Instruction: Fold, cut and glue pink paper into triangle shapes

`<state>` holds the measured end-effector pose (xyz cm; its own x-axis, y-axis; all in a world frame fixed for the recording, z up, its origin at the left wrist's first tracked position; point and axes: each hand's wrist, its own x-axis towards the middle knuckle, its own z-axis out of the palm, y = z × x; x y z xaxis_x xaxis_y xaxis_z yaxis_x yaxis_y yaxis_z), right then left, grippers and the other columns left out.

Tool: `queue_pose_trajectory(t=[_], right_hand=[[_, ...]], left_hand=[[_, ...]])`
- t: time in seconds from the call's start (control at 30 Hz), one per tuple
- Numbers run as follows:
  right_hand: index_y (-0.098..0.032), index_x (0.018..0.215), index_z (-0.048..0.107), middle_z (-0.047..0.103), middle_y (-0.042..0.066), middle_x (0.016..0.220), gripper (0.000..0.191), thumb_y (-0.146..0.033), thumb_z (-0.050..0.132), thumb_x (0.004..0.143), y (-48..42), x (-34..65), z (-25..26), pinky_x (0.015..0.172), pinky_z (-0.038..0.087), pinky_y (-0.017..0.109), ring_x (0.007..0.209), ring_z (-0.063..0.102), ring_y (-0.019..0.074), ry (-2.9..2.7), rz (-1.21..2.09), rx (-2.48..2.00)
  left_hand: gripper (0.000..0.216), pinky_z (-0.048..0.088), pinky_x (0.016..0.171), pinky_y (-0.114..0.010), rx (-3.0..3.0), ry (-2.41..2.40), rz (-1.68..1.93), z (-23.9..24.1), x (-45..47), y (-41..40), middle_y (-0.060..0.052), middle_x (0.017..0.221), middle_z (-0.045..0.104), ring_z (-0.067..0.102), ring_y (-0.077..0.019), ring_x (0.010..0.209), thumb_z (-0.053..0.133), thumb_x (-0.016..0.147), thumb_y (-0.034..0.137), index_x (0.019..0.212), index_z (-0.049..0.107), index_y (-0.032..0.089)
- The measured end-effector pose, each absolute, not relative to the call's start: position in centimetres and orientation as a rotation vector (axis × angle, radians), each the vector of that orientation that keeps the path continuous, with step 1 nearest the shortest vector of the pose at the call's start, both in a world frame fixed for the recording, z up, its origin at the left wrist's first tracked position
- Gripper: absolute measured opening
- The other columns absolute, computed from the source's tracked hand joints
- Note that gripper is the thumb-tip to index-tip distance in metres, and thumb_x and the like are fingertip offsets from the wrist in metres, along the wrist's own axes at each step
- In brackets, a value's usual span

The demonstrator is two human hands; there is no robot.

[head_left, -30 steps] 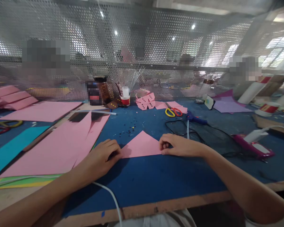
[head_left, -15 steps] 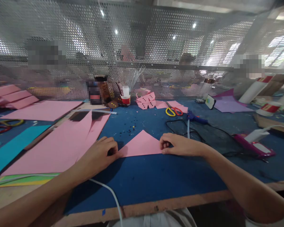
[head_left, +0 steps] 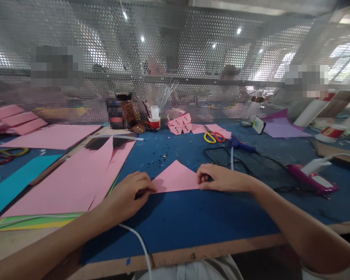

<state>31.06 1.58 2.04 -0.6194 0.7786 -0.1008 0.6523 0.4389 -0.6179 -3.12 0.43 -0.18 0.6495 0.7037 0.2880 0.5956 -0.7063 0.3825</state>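
A pink sheet of paper [head_left: 175, 178], folded to a triangle, lies on the blue table mat with its point facing away from me and its long edge towards me. My left hand [head_left: 134, 192] is closed at the left corner, fingertips and thumb together on the paper. At the opposite corner my right hand [head_left: 211, 177] pinches the paper, its other fingers curled in. Both corners are partly hidden by the fingers.
Large pink sheets [head_left: 72, 175] and a teal strip [head_left: 23, 182] lie left. Scissors [head_left: 214, 137], a blue glue gun [head_left: 242, 145] with its cable and a magenta power strip [head_left: 313, 179] lie right. Behind, a paper cup [head_left: 154, 123] stands before a perforated metal screen [head_left: 192, 85].
My left hand has slid a little to the right along the paper's long edge, covering more of the left corner. My right hand and the paper have stayed in place.
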Motion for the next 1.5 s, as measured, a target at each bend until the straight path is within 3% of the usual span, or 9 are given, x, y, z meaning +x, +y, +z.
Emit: queue_pose_trajectory(t=[0.13,0.27,0.53,0.73,1.5], right_hand=[[-0.021,0.098,0.066,0.064,0.004,0.102,0.015,-0.032,0.064,0.087,1.5,31.0,2.1,0.083,0.042,0.032,0.093,0.057,0.0194,-2.492,0.935,-1.25],[-0.021,0.096,0.066,0.064,0.004,0.102,0.014,-0.031,0.064,0.087,1.5,31.0,2.2,0.084,0.043,0.033,0.093,0.056,0.0199,-2.496,0.927,-1.25],[-0.021,0.096,0.066,0.065,0.004,0.1,0.013,-0.028,0.065,0.085,1.5,31.0,2.1,0.082,0.043,0.032,0.093,0.057,0.0199,-2.49,0.907,-1.241],[-0.021,0.095,0.065,0.065,0.003,0.099,0.012,-0.027,0.065,0.085,1.4,31.0,2.2,0.082,0.043,0.032,0.091,0.057,0.0192,-2.485,0.905,-1.239],[-0.021,0.096,0.065,0.065,0.003,0.101,0.013,-0.029,0.064,0.087,1.4,31.0,2.3,0.082,0.043,0.032,0.093,0.057,0.0198,-2.496,0.913,-1.239]], left_hand=[[0.013,0.044,0.074,-0.032,2.536,1.174,0.608,-0.2,-2.2,0.5,-0.003,0.087,0.066,0.058,-0.0189,0.082,0.055,0.091,0.024,0.083,0.065,0.021],[0.019,0.041,0.066,-0.03,2.474,1.355,0.576,-0.4,-1.1,1.0,-0.002,0.075,0.065,0.057,-0.0193,0.075,0.061,0.087,0.03,0.071,0.06,0.021],[0.018,0.041,0.073,-0.033,2.48,1.333,0.494,-0.3,-1.3,1.2,-0.001,0.08,0.065,0.055,-0.0209,0.081,0.063,0.089,0.036,0.079,0.063,0.021],[0.011,0.041,0.076,-0.035,2.492,1.31,0.475,0.0,-1.6,1.0,-0.002,0.086,0.064,0.054,-0.0219,0.085,0.059,0.091,0.03,0.086,0.064,0.022],[0.009,0.045,0.077,-0.037,2.488,1.281,0.489,0.3,-3.1,1.1,-0.004,0.092,0.065,0.055,-0.0242,0.09,0.052,0.088,0.026,0.087,0.061,0.023]])
